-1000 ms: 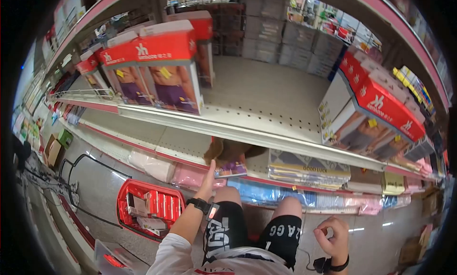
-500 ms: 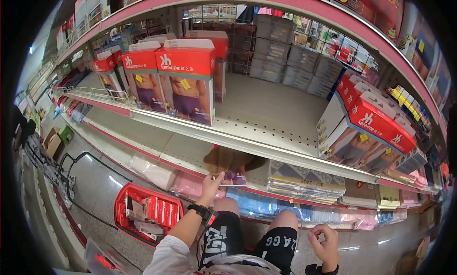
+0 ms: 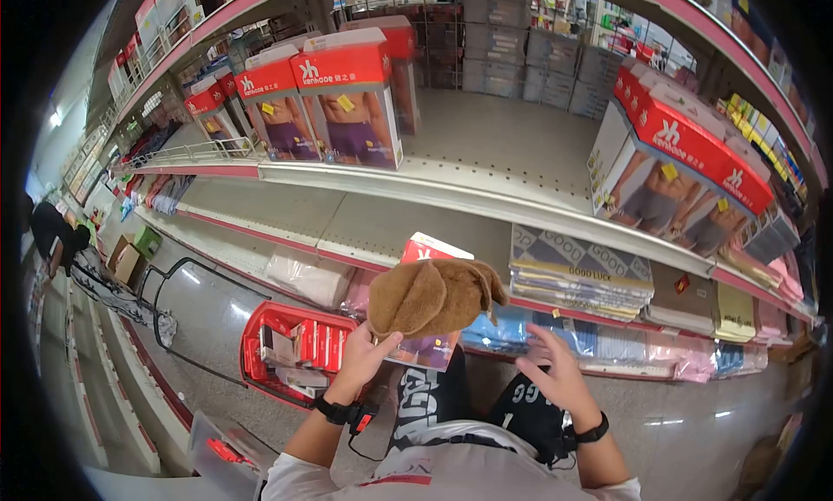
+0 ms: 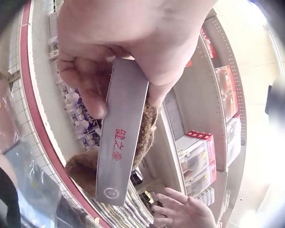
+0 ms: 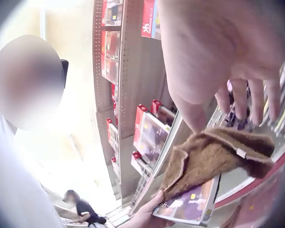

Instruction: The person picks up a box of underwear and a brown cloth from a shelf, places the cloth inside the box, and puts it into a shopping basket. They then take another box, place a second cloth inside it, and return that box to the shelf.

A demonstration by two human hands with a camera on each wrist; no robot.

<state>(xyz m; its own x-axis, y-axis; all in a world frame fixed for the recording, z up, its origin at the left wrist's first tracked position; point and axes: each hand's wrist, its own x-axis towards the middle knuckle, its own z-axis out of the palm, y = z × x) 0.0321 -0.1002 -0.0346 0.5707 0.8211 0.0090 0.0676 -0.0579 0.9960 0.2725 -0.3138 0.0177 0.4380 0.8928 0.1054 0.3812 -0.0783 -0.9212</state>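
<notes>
In the head view the left hand grips a red, white and purple box together with a brown plush cloth lying over its front. The left wrist view shows the box's grey side with red characters, held between thumb and fingers of the left hand. To the right of the box the right hand hangs in the air, fingers spread, touching nothing in the head view. From the right wrist, the cloth has a small white tag, and the right hand is close above it.
Similar boxes stand on the upper shelf at left, with more at right. Folded packs lie on the lower shelf. A red basket with several boxes is on the floor at left. Another person is in the background.
The left hand has lifted the box and cloth up and out from the lower shelf. The right hand has moved up and left toward them, its curled fingers now spread.
</notes>
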